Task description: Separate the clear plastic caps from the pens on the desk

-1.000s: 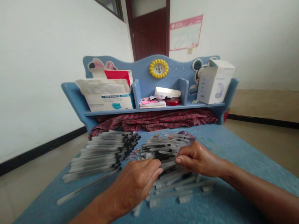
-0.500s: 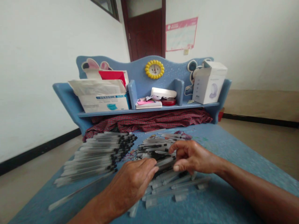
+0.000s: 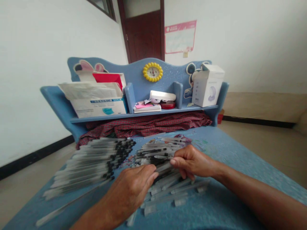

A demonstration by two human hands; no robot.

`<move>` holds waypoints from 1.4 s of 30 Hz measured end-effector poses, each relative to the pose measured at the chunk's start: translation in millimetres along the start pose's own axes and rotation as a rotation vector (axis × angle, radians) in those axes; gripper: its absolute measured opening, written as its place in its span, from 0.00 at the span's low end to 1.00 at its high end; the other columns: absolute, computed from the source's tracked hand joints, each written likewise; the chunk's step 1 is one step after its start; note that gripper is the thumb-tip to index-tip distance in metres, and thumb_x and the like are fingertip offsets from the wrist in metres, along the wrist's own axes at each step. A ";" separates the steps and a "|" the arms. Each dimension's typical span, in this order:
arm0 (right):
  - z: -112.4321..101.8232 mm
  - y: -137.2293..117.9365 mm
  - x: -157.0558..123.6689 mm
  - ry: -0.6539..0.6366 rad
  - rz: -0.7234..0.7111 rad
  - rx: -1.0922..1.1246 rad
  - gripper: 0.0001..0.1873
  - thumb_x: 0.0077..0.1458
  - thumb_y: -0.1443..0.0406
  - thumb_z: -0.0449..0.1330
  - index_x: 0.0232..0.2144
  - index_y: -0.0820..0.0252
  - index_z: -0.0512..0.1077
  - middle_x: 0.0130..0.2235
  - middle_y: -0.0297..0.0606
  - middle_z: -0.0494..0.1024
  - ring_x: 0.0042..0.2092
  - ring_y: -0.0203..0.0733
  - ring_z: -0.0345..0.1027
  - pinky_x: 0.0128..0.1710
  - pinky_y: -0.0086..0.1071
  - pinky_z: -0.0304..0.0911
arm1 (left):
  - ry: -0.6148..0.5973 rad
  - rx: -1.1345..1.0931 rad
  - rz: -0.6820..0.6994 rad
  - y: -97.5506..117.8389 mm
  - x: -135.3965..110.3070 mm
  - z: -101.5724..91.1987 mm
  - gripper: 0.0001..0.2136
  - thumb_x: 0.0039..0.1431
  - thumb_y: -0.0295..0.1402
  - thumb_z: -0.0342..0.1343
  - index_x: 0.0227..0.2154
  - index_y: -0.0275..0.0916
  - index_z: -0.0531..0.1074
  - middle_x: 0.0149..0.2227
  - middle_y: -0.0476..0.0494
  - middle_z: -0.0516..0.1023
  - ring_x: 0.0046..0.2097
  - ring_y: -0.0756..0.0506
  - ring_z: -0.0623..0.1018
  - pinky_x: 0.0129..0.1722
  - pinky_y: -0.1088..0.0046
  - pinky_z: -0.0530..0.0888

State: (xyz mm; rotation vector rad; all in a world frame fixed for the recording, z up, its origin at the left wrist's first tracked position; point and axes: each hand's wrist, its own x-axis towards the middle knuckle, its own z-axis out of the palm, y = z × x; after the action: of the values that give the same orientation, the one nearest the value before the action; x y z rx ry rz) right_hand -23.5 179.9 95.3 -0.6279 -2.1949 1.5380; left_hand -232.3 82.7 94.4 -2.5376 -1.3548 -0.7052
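Note:
My left hand [image 3: 135,187] is closed over the near side of a loose pile of pens, its fingers pressed together; what lies under them is hidden. My right hand [image 3: 189,162] pinches with thumb and forefinger at the end of a translucent pen [image 3: 164,166], which lies between the two hands. Blur hides the exact grip. Beneath and in front of the hands are more clear barrels [image 3: 169,182] and loose clear pen caps [image 3: 150,209]. Behind them lies a pile of pens with black parts [image 3: 155,150].
To the left, a neat stack of translucent pens [image 3: 81,166] has its black ends facing right. One single pen [image 3: 62,207] lies nearer. A blue shelf [image 3: 110,117] at the back carries a mask box [image 3: 100,107] and a white box [image 3: 208,86], with checkered cloth [image 3: 144,124] below.
My right thumb and forefinger, apart before, have come together at the pen's end. My left hand stays almost in place. The whole view has shifted slightly.

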 end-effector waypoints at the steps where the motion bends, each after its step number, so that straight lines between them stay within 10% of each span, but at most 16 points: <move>1: -0.2 -0.6 0.0 0.004 -0.001 0.011 0.21 0.52 0.51 0.56 0.21 0.63 0.64 0.16 0.28 0.68 0.13 0.26 0.56 0.10 0.18 0.48 | -0.012 -0.013 -0.008 0.2 0.0 0.2 0.13 0.65 0.32 0.39 0.30 0.37 0.67 0.24 0.48 0.73 0.28 0.50 0.75 0.28 0.77 0.69; 13: -9.3 -5.4 -4.8 -0.006 -0.006 0.089 0.20 0.42 0.52 0.65 0.24 0.63 0.66 0.17 0.28 0.69 0.16 0.29 0.62 0.16 0.22 0.60 | -0.424 -0.627 -0.540 20.4 11.4 -17.0 0.17 0.63 0.40 0.40 0.22 0.38 0.63 0.15 0.56 0.63 0.15 0.55 0.65 0.17 0.82 0.62; 20: -10.3 -5.3 -6.8 -0.087 -0.024 -0.059 0.22 0.51 0.50 0.58 0.21 0.64 0.64 0.17 0.29 0.69 0.14 0.26 0.59 0.12 0.18 0.51 | -0.293 -0.398 -0.369 15.5 9.5 -12.0 0.16 0.62 0.38 0.42 0.23 0.38 0.65 0.18 0.54 0.67 0.23 0.53 0.69 0.23 0.80 0.62; 28: -20.2 -7.9 -5.2 -0.023 0.001 0.137 0.16 0.45 0.57 0.64 0.25 0.63 0.65 0.20 0.29 0.71 0.17 0.29 0.64 0.16 0.21 0.60 | -0.467 -0.732 -0.624 12.6 8.3 -12.5 0.17 0.62 0.43 0.41 0.23 0.38 0.62 0.19 0.54 0.69 0.15 0.56 0.65 0.15 0.83 0.60; 42: -52.9 14.3 0.6 0.068 0.299 -0.459 0.05 0.42 0.72 0.58 0.27 0.63 0.70 0.17 0.26 0.67 0.16 0.28 0.58 0.11 0.19 0.50 | -0.351 -0.423 -0.464 13.6 12.9 -11.7 0.13 0.59 0.36 0.44 0.25 0.38 0.69 0.19 0.54 0.69 0.24 0.52 0.70 0.23 0.81 0.63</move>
State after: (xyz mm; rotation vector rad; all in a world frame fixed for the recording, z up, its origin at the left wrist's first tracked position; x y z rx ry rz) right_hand 6.9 225.3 99.0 -1.1748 -2.5037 1.1091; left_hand -218.8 80.1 111.8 -2.7830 -2.1642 -0.7011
